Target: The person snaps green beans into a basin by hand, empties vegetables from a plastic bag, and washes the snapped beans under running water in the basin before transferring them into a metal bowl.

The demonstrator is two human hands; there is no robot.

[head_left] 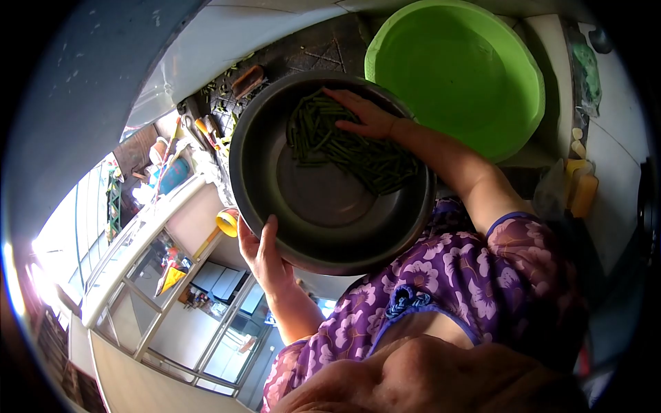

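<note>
A wide dark metal basin (296,199) tilts in front of my chest, over my lap. Cut green bean pieces (358,155) are heaped along its far and right side, leaving part of the bottom bare. My left hand (265,258) grips the near-left rim, thumb on the edge and fingers around the outside. Across the heap, my right hand (365,115) reaches in with its fingers stretched flat over the beans and its thumb apart. A large green plastic tub (454,76) stands just beyond the metal basin, to the right.
A brown wooden block or handle (248,81) lies on the dark floor among green scraps. Orange-handled tools (205,131) sit left of the basin, near a yellow round item (226,221). Bottles with orange-yellow contents (582,189) stand at the right. A glazed cabinet (186,323) fills the lower left.
</note>
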